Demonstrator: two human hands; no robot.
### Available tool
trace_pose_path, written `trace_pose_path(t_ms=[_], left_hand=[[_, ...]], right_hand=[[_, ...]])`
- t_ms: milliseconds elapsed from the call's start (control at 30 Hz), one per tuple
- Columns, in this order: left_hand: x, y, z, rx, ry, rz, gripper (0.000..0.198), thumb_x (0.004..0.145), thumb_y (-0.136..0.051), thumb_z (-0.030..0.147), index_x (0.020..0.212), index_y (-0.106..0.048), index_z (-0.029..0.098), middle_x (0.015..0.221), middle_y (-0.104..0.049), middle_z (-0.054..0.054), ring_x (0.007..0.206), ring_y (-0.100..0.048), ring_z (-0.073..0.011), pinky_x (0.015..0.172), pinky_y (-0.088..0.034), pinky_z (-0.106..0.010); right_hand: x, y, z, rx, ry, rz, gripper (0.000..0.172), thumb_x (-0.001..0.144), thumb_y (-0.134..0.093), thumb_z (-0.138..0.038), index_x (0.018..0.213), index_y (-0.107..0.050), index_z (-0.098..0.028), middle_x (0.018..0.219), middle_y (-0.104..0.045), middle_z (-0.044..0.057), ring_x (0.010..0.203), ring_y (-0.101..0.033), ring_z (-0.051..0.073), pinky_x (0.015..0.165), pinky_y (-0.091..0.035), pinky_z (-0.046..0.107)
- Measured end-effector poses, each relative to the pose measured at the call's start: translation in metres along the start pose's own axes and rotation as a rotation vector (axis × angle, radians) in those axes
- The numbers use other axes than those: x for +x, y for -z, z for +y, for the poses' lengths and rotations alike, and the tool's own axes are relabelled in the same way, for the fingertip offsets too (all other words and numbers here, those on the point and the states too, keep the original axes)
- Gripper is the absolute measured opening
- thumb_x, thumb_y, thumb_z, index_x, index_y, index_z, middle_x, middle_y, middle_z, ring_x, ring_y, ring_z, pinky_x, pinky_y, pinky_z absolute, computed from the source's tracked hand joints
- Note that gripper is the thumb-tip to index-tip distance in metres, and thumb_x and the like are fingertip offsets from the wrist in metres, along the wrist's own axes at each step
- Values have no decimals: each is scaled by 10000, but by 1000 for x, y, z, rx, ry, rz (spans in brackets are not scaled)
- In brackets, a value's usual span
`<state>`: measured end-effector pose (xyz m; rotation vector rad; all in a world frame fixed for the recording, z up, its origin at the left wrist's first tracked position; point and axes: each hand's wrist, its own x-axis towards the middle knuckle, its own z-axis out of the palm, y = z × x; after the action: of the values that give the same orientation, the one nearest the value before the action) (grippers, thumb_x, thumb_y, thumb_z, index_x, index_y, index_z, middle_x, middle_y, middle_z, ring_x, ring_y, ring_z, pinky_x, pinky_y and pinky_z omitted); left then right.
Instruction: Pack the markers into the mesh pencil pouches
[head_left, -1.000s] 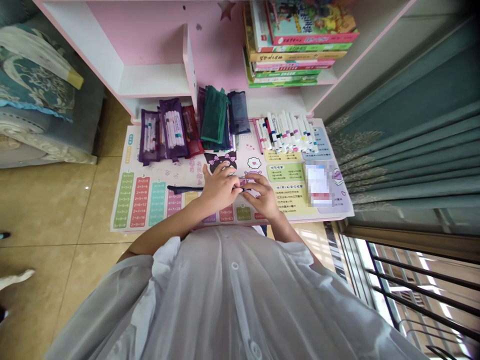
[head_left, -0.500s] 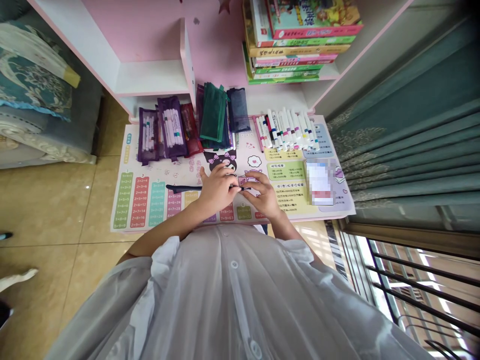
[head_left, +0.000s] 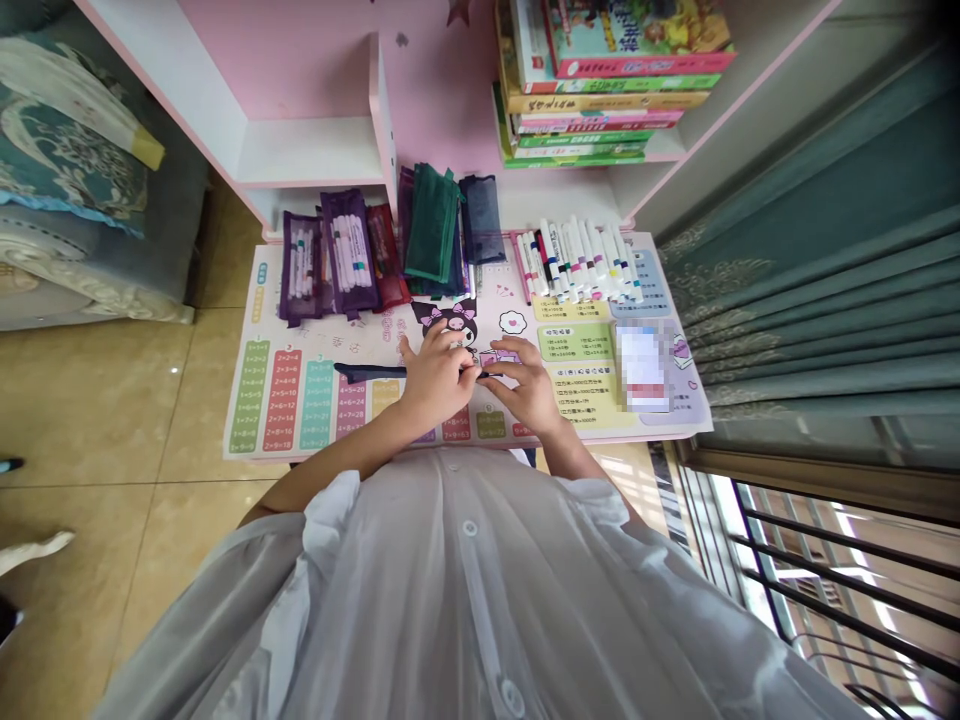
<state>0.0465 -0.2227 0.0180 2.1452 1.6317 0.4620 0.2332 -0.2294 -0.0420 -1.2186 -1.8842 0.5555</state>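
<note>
A dark navy pencil pouch [head_left: 369, 374], seen nearly edge-on as a narrow strip, sticks out to the left from under my left hand [head_left: 439, 372]. My left thumb and index finger are pinched on its right end, while the other fingers spread above. My right hand [head_left: 525, 380] meets the left one there, its thumb and fingertips also closed on that end. The small part between the fingertips is mostly hidden. Beyond my hands lie a green mesh pouch [head_left: 433, 225] on a stack and a navy mesh pouch [head_left: 482, 218].
White markers [head_left: 577, 255] lie in a heap at the back right. Purple pouches with markers [head_left: 349, 255] and a red pouch [head_left: 386, 260] are at the back left. A phone [head_left: 643, 370] lies on the printed desk mat [head_left: 247, 400]. Books [head_left: 600, 105] are stacked on the shelf.
The view has shifted slightly. My fingertips have moved only a little at the pouch's right end; both hands stay in the same place.
</note>
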Motion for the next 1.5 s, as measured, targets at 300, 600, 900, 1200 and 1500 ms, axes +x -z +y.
trace_pose_path(t_ms=[300,600,900,1200,1500], left_hand=[[-1,2,-2,33,-9,-19,170,881,-582,218,743,-681,211,1403,-621,-86,1479,-363,-361,1127,-207,-791],[-1,3,-4,26,29,-22,184,884,-571,227,732,-673,209,1420,-607,-61,1479,-361,-366,1131,-219,-790],[-2,14,-12,54,92,-13,176,887,-581,255,730,-654,221,1422,-600,-42,1495,-343,-341,1154,-210,-769],[-5,22,-23,59,134,29,155,881,-598,260,738,-641,219,1438,-587,-47,1495,-338,-365,1129,-206,-811],[-11,23,-29,70,134,49,170,888,-582,263,734,-638,220,1441,-588,-52,1504,-322,-370,1144,-190,-797]], right_hand=[[1,-2,-1,15,5,2,51,855,-736,-339,850,-780,-314,1206,-671,53,1299,-539,321,1117,-452,604],[1,-4,-2,-7,34,23,58,858,-737,-323,830,-780,-295,1180,-695,55,1288,-553,320,1099,-475,595],[2,-1,4,-39,101,76,52,862,-750,-303,852,-771,-257,1169,-701,72,1273,-570,316,1076,-505,580],[-1,7,10,-53,77,71,88,875,-732,-346,885,-773,-269,1180,-695,79,1287,-561,325,1100,-472,612],[1,7,9,-56,90,50,83,875,-730,-343,880,-770,-270,1182,-688,74,1299,-552,323,1110,-472,610]])
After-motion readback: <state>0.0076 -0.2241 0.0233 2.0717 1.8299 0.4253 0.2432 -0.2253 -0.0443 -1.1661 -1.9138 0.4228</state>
